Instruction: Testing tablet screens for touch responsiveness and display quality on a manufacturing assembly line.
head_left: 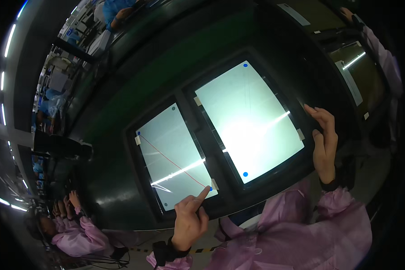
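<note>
My left hand [191,221] reaches up to the near right corner of the left lit screen [170,155]. Its index finger is stretched out, with the tip at a blue dot by that corner, and the other fingers are bent; it holds nothing. A thin red line runs across this screen, from another blue dot at the far left to the fingertip. Beside the right lit screen [252,121], which is brighter and has blue dots at two corners, my right hand [325,144] is held with thumb and fingers apart and nothing between them.
Both screens sit in dark frames on a black bench [108,189]. Pale tape tabs [301,134] stick to the screen edges. Dark screens [357,74] lie at the far right near another person's sleeve [382,54]. Other people work at the left, including one in pink [83,238].
</note>
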A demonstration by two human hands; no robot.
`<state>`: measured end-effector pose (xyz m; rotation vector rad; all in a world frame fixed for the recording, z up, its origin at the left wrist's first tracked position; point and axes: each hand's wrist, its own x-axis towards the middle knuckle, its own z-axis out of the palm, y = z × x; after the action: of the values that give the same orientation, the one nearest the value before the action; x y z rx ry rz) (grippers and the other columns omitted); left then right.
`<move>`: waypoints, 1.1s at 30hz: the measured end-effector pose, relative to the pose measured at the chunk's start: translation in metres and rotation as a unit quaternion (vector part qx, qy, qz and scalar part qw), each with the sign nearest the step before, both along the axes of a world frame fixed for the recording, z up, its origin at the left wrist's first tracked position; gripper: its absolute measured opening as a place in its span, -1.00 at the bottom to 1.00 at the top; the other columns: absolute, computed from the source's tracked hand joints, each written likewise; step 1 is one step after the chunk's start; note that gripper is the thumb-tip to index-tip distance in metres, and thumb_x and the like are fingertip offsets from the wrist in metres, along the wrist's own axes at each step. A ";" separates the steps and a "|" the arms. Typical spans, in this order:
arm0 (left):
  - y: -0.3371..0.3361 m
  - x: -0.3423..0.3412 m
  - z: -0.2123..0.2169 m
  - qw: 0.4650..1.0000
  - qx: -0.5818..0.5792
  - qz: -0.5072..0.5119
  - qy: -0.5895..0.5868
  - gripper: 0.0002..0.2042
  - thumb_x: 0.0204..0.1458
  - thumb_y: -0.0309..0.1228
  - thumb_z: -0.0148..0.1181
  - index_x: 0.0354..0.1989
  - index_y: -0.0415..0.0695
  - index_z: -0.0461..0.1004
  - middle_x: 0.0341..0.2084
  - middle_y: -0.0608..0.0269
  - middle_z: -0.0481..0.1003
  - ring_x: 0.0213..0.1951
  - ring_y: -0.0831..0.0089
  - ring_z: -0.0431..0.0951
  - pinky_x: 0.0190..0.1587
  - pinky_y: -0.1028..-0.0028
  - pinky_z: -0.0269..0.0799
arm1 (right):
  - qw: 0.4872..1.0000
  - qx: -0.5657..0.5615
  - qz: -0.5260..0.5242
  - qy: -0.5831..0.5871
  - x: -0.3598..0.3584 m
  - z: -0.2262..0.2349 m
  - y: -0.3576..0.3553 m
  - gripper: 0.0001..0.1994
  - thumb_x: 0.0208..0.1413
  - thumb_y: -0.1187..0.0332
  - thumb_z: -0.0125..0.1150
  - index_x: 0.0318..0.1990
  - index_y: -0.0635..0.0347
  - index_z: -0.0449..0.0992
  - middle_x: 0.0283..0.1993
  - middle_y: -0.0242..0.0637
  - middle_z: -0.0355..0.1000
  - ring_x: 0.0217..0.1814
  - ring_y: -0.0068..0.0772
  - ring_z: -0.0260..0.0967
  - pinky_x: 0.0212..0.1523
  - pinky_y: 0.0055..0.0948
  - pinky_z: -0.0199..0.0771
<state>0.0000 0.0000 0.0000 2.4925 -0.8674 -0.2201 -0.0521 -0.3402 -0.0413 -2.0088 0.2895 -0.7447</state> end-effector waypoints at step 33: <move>-0.036 0.197 0.001 0.986 -0.048 -0.071 -0.139 -0.59 -0.11 -0.68 -0.08 -0.02 -0.28 0.07 0.06 0.09 0.39 -0.03 0.19 0.27 0.06 0.28 0.07 | 0.959 -0.188 0.125 0.170 0.159 0.034 -0.015 -0.63 0.03 0.60 -0.18 0.04 0.31 0.26 -0.04 -0.09 0.29 0.00 -0.14 0.18 0.06 -0.32 0.26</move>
<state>0.1969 -0.0363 0.0010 2.4073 -1.1430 0.1249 0.1067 -0.3552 -0.0075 -2.4810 0.0886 -0.3056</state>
